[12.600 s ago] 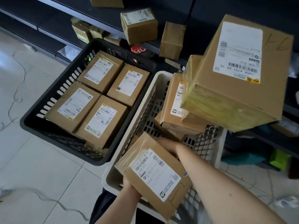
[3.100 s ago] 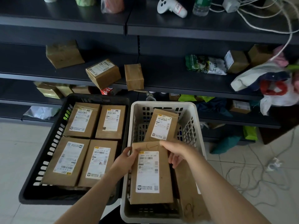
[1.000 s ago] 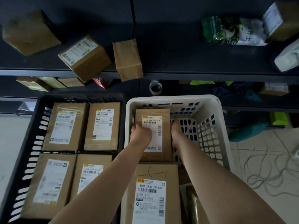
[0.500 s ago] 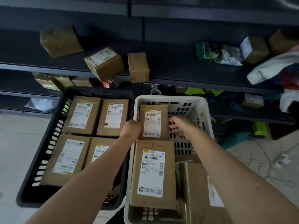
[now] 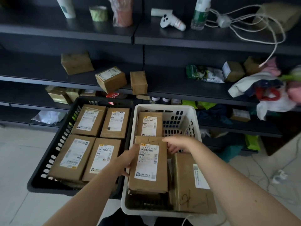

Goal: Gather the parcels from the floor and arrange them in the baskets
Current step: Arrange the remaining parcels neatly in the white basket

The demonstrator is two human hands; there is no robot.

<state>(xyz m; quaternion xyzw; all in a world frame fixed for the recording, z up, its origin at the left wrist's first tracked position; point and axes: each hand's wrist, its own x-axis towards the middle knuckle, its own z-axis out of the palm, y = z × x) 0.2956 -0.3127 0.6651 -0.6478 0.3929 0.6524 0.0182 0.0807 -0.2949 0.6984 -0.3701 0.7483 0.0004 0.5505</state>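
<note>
Brown cardboard parcels sit in both baskets. Your left hand (image 5: 128, 160) grasps the left edge of the labelled parcel (image 5: 148, 163), which lies label-up in the near left corner of the white basket (image 5: 164, 107), on top of more cardboard. Your right hand (image 5: 178, 143) holds the same parcel's far right corner, its fingers (image 5: 172, 150) bent down beside the edge. A second parcel (image 5: 149, 123) lies flat in the far left corner, just beyond the held one. A larger box (image 5: 190, 185) fills the near right corner against the right wall. Just beside the white basket's left wall, the black basket (image 5: 48, 154) holds four parcels (image 5: 88, 119), flat and label-up, two by two.
</note>
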